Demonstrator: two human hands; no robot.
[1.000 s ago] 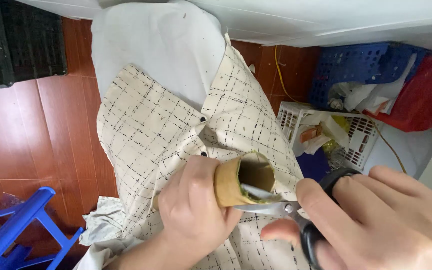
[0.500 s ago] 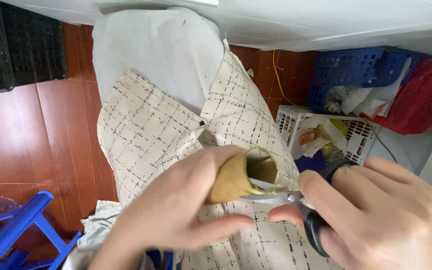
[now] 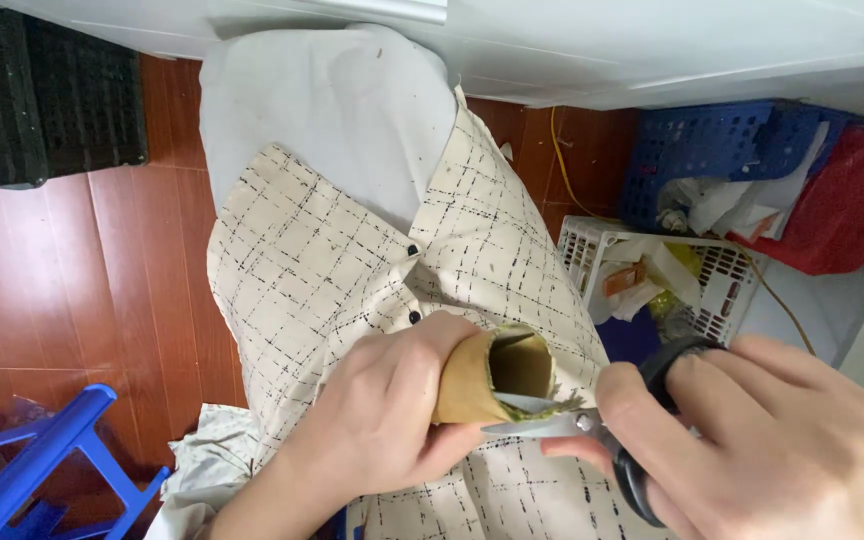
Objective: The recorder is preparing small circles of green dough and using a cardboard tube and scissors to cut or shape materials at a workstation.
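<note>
My left hand (image 3: 387,420) is wrapped around a rolled tan piece of fabric (image 3: 487,375) shaped like a tube, its open end facing right. My right hand (image 3: 772,440) grips black-handled scissors (image 3: 592,430); the silver blades sit at the tube's lower rim. Under both hands hangs a cream garment with a dark plaid pattern (image 3: 352,260) and small black buttons, draped over a white padded form (image 3: 322,110).
Red-brown wood floor (image 3: 82,270) lies on the left with a black crate (image 3: 42,95) at top left. A blue plastic stool (image 3: 32,470) stands at bottom left. A white basket (image 3: 652,270), a blue basket (image 3: 712,150) and a red bag (image 3: 832,210) sit at right.
My left hand has shifted a little on the tube and the scissors stay at its lower rim. The view has moved slightly closer.
</note>
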